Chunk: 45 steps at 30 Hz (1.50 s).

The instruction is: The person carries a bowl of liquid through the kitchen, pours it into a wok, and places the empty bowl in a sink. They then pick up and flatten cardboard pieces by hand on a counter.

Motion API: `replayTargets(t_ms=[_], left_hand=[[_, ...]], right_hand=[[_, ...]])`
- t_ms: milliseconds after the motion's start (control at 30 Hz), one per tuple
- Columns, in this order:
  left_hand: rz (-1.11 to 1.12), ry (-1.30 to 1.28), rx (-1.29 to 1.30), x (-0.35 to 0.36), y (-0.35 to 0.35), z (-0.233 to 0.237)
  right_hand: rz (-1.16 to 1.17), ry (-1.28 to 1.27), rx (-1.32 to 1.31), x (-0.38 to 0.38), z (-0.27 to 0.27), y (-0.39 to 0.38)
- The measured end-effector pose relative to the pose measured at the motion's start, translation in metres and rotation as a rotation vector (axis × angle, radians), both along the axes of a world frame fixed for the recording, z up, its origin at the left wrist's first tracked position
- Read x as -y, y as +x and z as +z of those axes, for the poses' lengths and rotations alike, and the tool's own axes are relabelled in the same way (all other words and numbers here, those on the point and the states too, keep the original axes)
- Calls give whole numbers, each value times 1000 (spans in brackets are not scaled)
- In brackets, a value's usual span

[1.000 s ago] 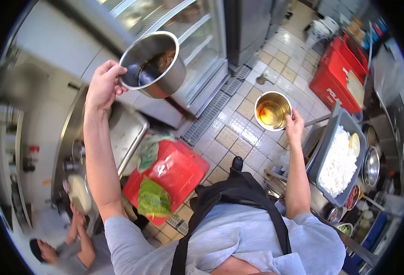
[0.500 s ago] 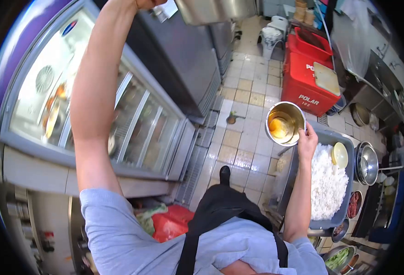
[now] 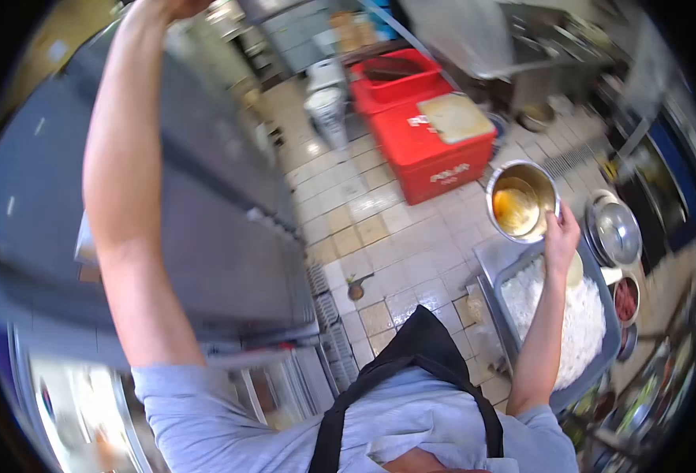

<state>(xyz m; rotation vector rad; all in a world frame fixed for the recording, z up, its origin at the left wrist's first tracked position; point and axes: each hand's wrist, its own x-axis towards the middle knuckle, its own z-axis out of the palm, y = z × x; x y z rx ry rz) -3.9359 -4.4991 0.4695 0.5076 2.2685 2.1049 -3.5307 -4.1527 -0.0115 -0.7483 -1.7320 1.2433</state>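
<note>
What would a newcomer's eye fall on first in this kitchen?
Probably the bright red box, a pale board on top, on the tiled floor ahead. Then the metal pot with yellowish liquid in the right hand, and the grey tub of white, rice-like food beneath that forearm.

Left hand (image 3: 180,6): cut off by the top edge; anything in its grip unseen. Dark cabinet (image 3: 222,236) below it: blurred. Below the right hand (image 3: 562,239), forearm conceals part of grey tray (image 3: 612,340).
</note>
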Motion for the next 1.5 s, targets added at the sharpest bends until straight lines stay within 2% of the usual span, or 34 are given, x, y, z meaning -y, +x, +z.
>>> replayTargets(t_ms=[33, 67, 100, 133, 167, 200, 267, 400, 500, 533, 633, 733, 767, 800, 833, 900, 967, 1033, 1200, 1233, 1300, 1367, 1400, 1433, 1467, 1500], left_hand=[[26, 53, 20, -11, -57, -2], [-296, -133, -41, 0, -136, -3], [-614, -357, -26, -25, -116, -13], [-391, -326, 9, -57, -75, -37], [-382, -355, 62, -71, -111, -48], [-308, -308, -61, -94, -132, -73], [-420, -372, -118, -136, -136, -119], [-503, -489, -17, -208, -165, -218], [-517, -453, 179, -256, -190, -305], [-485, -434, 250, -273, -188, -331], [-455, -410, 400, -320, -198, -411], [-424, -384, 489, -383, -214, -482], [-447, -402, 515, -410, -218, -494], [-501, -419, 504, -441, -239, -519], [-542, -444, 505, -460, -254, -539], [-580, -396, 543, -539, -241, -527], [-620, -353, 551, -611, -247, -533], [-692, -316, 546, -682, -265, -560], [-785, -210, 571, -861, -279, -566], [-780, -196, 569, -891, -282, -567], [-743, -157, 578, -949, -282, -561], [-714, -136, 598, -1006, -285, -548], [-712, -93, 568, -1032, -294, -556], [-703, -114, 552, -1058, -299, -551], [-687, -127, 542, -1081, -303, -547], [-666, -136, 529, -1103, -309, -544]], right_hand=[[-73, -11, 4, -9, 1, -3], [-109, -55, 8, -18, -1, -8], [-134, -101, 13, -27, -6, -14], [-147, -124, -53, -35, -13, -21], [-147, -143, -124, -47, -19, -31], [-220, -85, -48, -61, -27, -39], [-273, -165, -60, -83, -38, -57], [-405, -297, -83, -141, -64, -99], [-565, -304, -86, -189, -77, -130], [-574, -402, -149, -201, -68, -140], [-711, -240, 16, -265, -101, -160], [-768, -303, -59, -331, -145, -174], [-792, -303, -32, -346, -145, -172], [-862, -298, -40, -369, -168, -170], [-917, -280, -1, -378, -154, -175], [-995, -357, -37, -405, -154, -173], [-1039, -330, 28, -432, -157, -163], [-1079, -289, 45, -460, -176, -146], [-1172, -394, -16, -555, -167, -126], [-1185, -330, 4, -587, -176, -118], [-1178, -232, 300, -665, -173, -108], [-1132, -292, 227, -756, -167, -117], [-1116, -320, 180, -806, -165, -125], [-1094, -275, 195, -857, -184, -122], [-1069, -166, 277, -904, -180, -134], [-1013, -240, 167, -950, -170, -153]])
